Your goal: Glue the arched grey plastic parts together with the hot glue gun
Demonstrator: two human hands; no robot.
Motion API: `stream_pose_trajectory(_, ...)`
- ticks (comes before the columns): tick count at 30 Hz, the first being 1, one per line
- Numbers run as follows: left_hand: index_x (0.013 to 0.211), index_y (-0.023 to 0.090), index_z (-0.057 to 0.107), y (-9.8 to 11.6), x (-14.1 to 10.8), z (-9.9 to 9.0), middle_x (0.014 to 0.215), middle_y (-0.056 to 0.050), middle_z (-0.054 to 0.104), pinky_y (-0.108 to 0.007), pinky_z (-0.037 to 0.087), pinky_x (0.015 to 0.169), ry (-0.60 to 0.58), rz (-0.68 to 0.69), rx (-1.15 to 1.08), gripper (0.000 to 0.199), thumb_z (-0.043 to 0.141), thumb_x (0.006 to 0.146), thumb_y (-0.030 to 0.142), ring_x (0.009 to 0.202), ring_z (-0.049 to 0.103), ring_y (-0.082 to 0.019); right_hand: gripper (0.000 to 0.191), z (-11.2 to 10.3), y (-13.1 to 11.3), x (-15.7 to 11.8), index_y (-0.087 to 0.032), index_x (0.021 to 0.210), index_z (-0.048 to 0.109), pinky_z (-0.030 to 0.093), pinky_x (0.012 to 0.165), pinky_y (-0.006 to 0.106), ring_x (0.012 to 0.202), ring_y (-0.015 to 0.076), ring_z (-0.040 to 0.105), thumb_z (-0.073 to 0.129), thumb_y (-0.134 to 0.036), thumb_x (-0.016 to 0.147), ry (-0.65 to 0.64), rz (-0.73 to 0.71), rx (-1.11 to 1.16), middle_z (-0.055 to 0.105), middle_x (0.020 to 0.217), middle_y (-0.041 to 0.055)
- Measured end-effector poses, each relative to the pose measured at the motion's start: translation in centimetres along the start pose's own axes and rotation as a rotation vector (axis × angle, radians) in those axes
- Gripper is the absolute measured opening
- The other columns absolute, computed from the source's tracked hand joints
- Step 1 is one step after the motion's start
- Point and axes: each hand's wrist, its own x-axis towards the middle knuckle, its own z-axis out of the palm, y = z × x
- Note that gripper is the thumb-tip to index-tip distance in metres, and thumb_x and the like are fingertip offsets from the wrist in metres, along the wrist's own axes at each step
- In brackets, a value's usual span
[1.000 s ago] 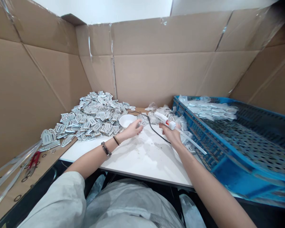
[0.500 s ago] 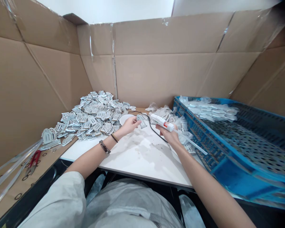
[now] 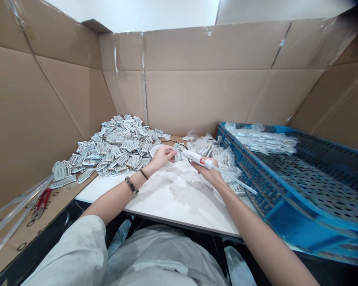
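Between the fingertips of my left hand (image 3: 164, 155) is a small grey-white flat piece (image 3: 178, 152), held up over the white board (image 3: 167, 194). My right hand (image 3: 208, 169) is wrapped round a white glue gun (image 3: 197, 158) with a red mark; its tip points left and sits close to the piece. A clear glue stick (image 3: 238, 182) sticks out of the gun's back end. A white round dish (image 3: 156, 149) lies partly hidden behind my left hand. Many similar grey-white pieces form a large pile (image 3: 119, 145) to the left.
Plastic-bagged pieces (image 3: 207, 143) lie beside a blue crate (image 3: 274, 194), which holds more white bags (image 3: 265, 139). Red-handled scissors (image 3: 42, 200) and long clear sticks (image 3: 14, 210) lie at the left. Cardboard walls (image 3: 197, 91) surround the work area.
My right hand has moved a little left with the glue gun, bringing its tip nearer the piece. The piece in my left hand now looks more upright.
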Motion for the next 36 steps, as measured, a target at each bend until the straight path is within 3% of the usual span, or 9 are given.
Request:
stream_pose_trajectory(10,0.086,0.012,0.065,-0.5,0.1,0.1,0.066,-0.001,0.065,-0.023,0.056,0.056,-0.006,0.067,0.069,0.034,0.072,0.081,0.045,0.057,0.066,-0.014,0.026,0.2,0.3,0.0,-0.022,0.057,0.052,0.031,0.048,0.027,0.05,0.0149,0.045,0.061,-0.046,0.064,0.023,0.037,0.021,0.05,0.052,-0.0012)
stream_pose_trajectory(16,0.089,0.011,0.067,-0.2,-0.1,0.2,0.066,-0.001,0.066,-0.022,0.057,0.055,0.012,0.031,0.071,0.03,0.073,0.082,0.04,0.056,0.066,-0.013,0.028,0.1,-0.2,-0.2,-0.022,0.055,0.05,0.031,0.048,0.027,0.048,0.0146,0.044,0.06,-0.047,0.062,0.053,0.06,0.01,0.048,0.051,-0.0019)
stream_pose_trajectory(24,0.074,0.013,0.06,0.0,-0.4,0.4,0.061,0.0,0.062,-0.021,0.057,0.053,0.005,-0.051,0.019,0.032,0.075,0.081,0.041,0.053,0.064,-0.012,0.028,0.2,-0.8,-0.6,-0.021,0.056,0.055,0.03,0.049,0.028,0.05,0.0152,0.045,0.063,-0.046,0.066,0.083,0.031,-0.033,0.05,0.05,-0.001)
stream_pose_trajectory(31,0.068,0.015,0.059,0.9,-1.4,1.2,0.06,-0.001,0.064,-0.021,0.052,0.053,-0.182,-0.09,0.197,0.031,0.069,0.083,0.039,0.054,0.066,-0.015,0.036,-1.1,-0.3,0.4,-0.021,0.052,0.055,0.036,0.054,0.031,0.054,0.021,0.054,0.063,-0.053,0.068,0.259,0.128,-0.125,0.055,0.049,0.0031)
stream_pose_trajectory(33,0.069,0.015,0.061,2.0,-1.1,0.1,0.059,-0.001,0.065,-0.022,0.05,0.055,-0.133,-0.056,0.32,0.027,0.065,0.085,0.036,0.055,0.066,-0.015,0.038,-1.4,-0.5,0.5,-0.022,0.05,0.054,0.036,0.055,0.031,0.053,0.0215,0.054,0.064,-0.054,0.068,0.254,0.15,-0.14,0.055,0.047,0.0034)
stream_pose_trajectory(36,0.071,0.016,0.066,3.9,-0.4,-3.5,0.059,-0.002,0.067,-0.024,0.046,0.061,0.122,0.011,0.625,0.022,0.062,0.086,0.032,0.058,0.064,-0.015,0.036,-1.4,-0.9,0.3,-0.021,0.052,0.056,0.037,0.055,0.031,0.053,0.0218,0.056,0.064,-0.052,0.067,0.242,0.155,-0.14,0.057,0.048,0.0037)
